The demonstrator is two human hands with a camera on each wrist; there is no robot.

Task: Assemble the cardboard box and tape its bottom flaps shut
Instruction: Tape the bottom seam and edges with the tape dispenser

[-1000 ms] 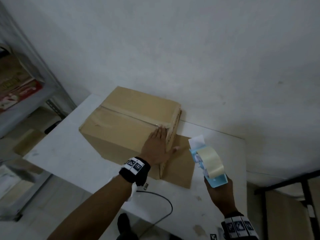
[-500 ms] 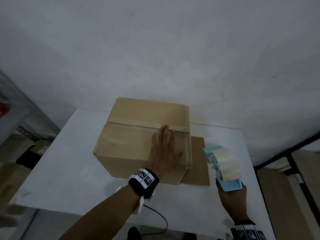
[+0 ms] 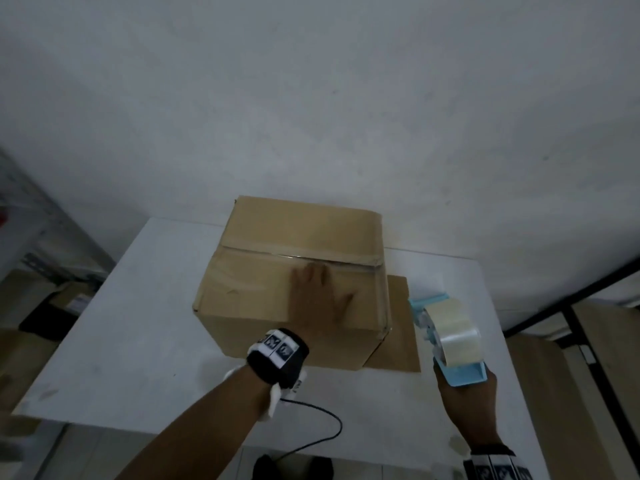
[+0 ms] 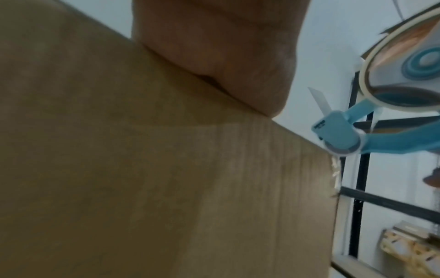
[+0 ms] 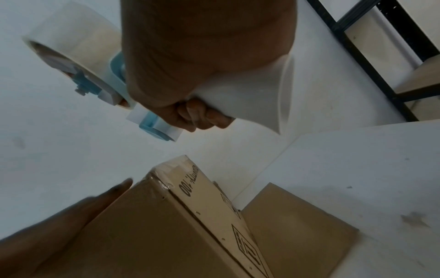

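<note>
Head view, taped cardboard box [image 3: 277,289], left hand [image 3: 317,299] flat on top, right hand [image 3: 467,400] gripping tape dispenser [image 3: 450,337]

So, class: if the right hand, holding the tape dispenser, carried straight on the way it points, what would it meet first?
Probably the wall. The right hand holds the tape dispenser beside the cardboard box, pointing past its right side over the flat flap. Depth is unclear, so it could graze the box.
</note>
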